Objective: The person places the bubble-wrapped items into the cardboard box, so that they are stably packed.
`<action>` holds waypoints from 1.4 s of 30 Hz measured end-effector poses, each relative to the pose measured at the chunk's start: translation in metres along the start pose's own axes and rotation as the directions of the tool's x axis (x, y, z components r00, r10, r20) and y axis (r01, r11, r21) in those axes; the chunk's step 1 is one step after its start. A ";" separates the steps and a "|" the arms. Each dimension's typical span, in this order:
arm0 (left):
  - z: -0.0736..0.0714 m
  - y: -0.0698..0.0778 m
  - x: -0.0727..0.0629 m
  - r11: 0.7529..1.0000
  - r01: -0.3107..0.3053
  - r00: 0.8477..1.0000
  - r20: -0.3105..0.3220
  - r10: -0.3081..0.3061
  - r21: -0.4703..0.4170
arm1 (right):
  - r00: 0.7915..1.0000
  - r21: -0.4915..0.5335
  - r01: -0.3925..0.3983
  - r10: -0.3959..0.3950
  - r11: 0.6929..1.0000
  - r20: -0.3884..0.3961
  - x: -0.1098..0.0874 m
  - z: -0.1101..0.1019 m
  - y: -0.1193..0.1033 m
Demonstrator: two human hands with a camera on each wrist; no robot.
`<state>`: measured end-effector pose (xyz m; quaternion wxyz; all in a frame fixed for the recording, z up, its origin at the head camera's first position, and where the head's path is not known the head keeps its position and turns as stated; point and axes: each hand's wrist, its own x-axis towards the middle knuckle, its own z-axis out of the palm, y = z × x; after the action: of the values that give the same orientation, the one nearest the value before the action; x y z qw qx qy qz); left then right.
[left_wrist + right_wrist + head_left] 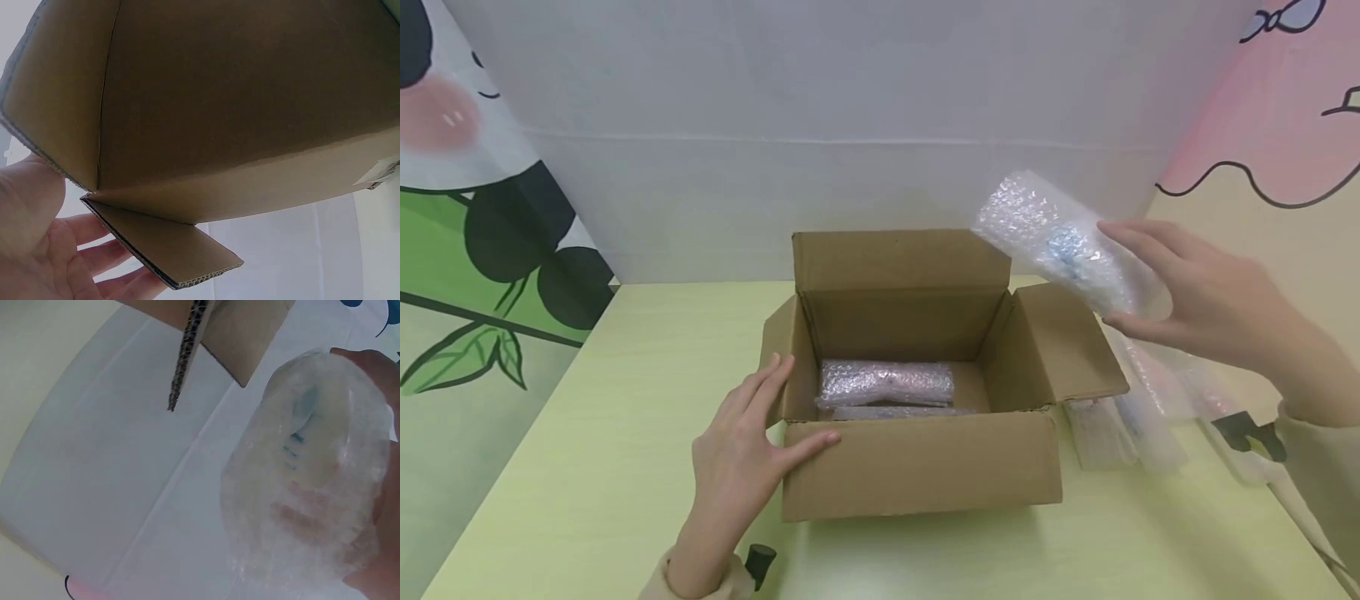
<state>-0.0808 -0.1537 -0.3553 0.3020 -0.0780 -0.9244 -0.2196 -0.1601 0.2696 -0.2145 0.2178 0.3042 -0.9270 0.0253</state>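
An open cardboard box point(925, 458) stands on the pale green table point(587, 467). Inside lies a bubble-wrapped package point(887, 382) with a pinkish tint, another beneath it. My left hand point(752, 433) rests with straight fingers against the box's front left corner; the left wrist view shows the box wall point(237, 106) and a flap point(169, 247) close up, the left hand point(37, 244) beside it. My right hand point(1195, 287) holds a bubble-wrapped bundle point(1060, 242) with something blue inside, in the air above the right flap. The right wrist view shows the bundle point(312, 475) up close.
Several more bubble-wrapped packages point(1120, 425) lie on the table right of the box, under my right arm. A white wall point(850, 125) closes the back; painted panels stand on both sides. A small black object point(760, 562) sits at my left wrist.
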 end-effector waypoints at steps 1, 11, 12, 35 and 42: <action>0.000 0.000 0.000 1.000 0.000 1.000 0.000 0.000 -0.001 | 1.000 0.003 0.025 -0.025 1.000 0.003 0.003 -0.001 -0.003; 0.000 0.001 0.000 1.000 0.003 1.000 -0.001 -0.003 0.004 | 0.955 0.096 0.252 -0.263 0.963 0.134 0.043 -0.005 -0.029; 0.000 0.001 0.000 1.000 0.004 1.000 0.001 -0.004 0.003 | 0.947 0.108 0.267 -0.282 0.958 0.155 0.046 -0.003 -0.031; 0.000 0.000 -0.002 1.000 0.008 1.000 0.007 -0.008 -0.002 | 0.652 0.038 0.487 -0.392 0.873 0.649 0.116 0.060 -0.120; -0.001 0.000 -0.002 1.000 0.011 1.000 0.012 -0.010 -0.004 | 0.601 0.038 0.494 -0.372 0.869 0.708 0.129 0.084 -0.137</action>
<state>-0.0783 -0.1541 -0.3556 0.2953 -0.0750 -0.9261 -0.2226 -0.2062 0.0717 -0.2483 -0.1226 0.4883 -0.8356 -0.2198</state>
